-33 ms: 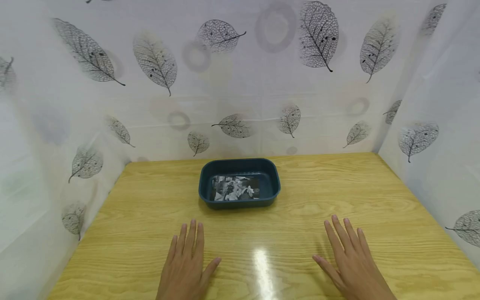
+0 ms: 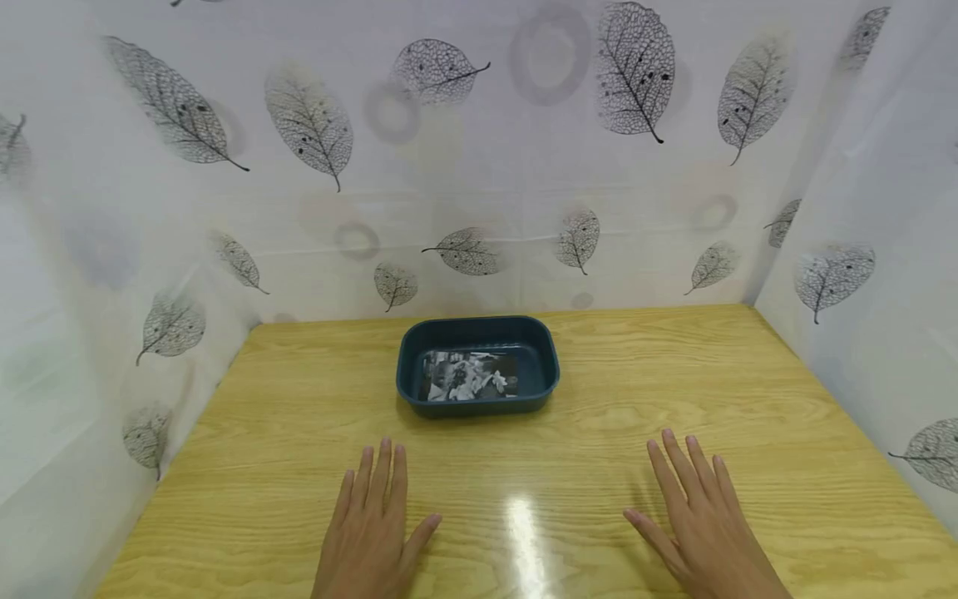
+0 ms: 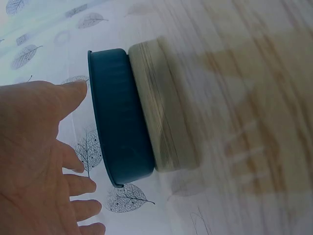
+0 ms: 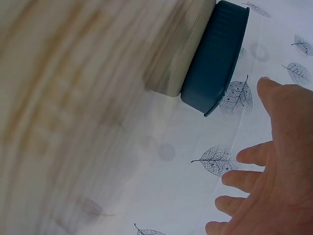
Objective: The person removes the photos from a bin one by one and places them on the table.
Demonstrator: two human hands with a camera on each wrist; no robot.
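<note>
Dark teal tray point(image 2: 479, 409) sits toward the back of the wood-grain table point(image 2: 636, 358), black-and-white picture point(image 2: 467, 378) inside. Remotely, I see left hand point(image 2: 372, 524) and right hand point(image 2: 699, 524) released, fingers straight, nearer the head camera.

No text, label, brand, number or sign is legible. The dark tray point(image 2: 479, 408) and the black-and-white picture point(image 2: 470, 377) inside show no readable marking.
</note>
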